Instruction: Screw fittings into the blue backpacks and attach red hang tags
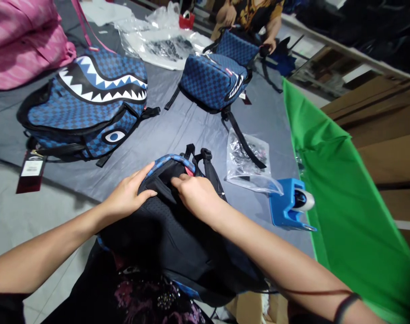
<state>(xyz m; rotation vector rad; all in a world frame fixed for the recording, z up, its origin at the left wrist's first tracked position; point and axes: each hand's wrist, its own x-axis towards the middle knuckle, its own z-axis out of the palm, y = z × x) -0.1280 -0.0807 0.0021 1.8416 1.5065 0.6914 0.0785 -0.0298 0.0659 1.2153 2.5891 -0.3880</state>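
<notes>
A black backpack (pixel 178 243) with blue checkered edging lies back side up at the table's near edge, against my body. My left hand (pixel 129 191) rests on its upper left edge, thumb spread away from the fingers. On the right, my right hand (pixel 198 195) has its fingers curled at the bag's top, beside a small red piece (pixel 189 171). Whatever those fingertips pinch is hidden. Black straps with a buckle (pixel 206 155) stick up just beyond this hand.
A blue checkered shark-mouth backpack (pixel 90 112) lies at left, a similar one (pixel 211 81) farther back. Around them are a pink bag (pixel 26 45), plastic packaging (pixel 164 45), a small plastic bag (pixel 247 157), a blue tape dispenser (pixel 286 204) and green cloth (pixel 346 193). Another person's hand (pixel 269 42) touches a far bag.
</notes>
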